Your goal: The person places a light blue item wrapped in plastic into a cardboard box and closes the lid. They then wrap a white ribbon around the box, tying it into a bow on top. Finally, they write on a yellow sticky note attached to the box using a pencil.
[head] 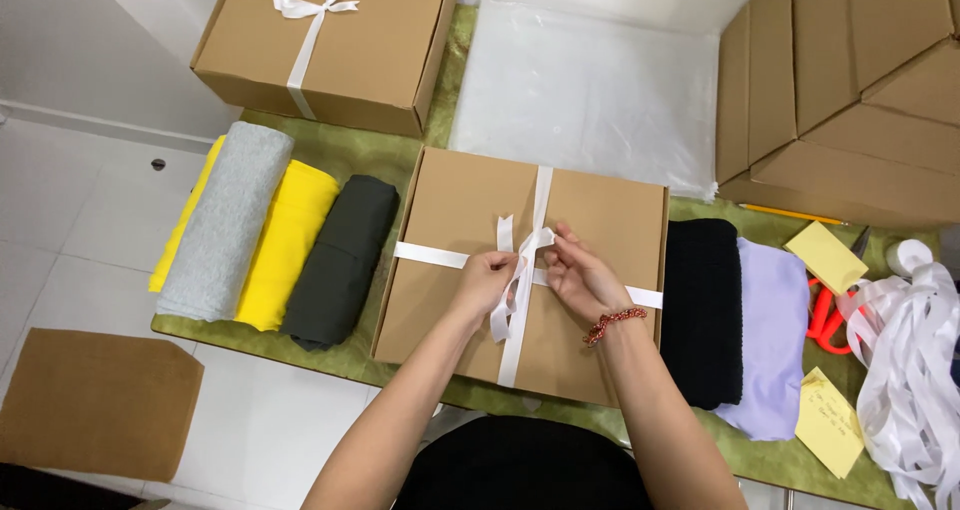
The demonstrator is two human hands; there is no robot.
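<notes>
A bench covered with an olive-green patterned cloth (360, 155) stands over a pale tiled floor, and nearly all of it is taken up with packing goods. In the middle lies a flat brown cardboard box (455, 235), closed, with a white satin ribbon (425, 255) crossed over its lid both ways so the lid is bound shut. The left hand (485, 275) and the right hand (580, 275) meet at the crossing: each grip is narrow, fingertips pinched on the ribbon, the loose ends standing up and trailing down between them, so the knot sits at the centre of the lid. A red beaded bracelet (612, 320) circles the right wrist. To the left, lying side by side within easy reach, are three rolled garments: a grey fabric roll (225, 220), a yellow fabric roll (285, 245) and a dark green fabric roll (340, 260). Beyond them sits a second brown cardboard box already tied with a white bow (320, 40), carrying a yellow note. A sheet of clear plastic (590, 90) lies at the back. Right of the box are a folded black knit cloth (703, 310) and a folded lilac cloth (772, 330), then yellow sticky notes (826, 255), red-handled scissors (825, 315) and a loose heap of white ribbon (910, 360). Stacked plain cartons (850, 80) fill the far right corner.
</notes>
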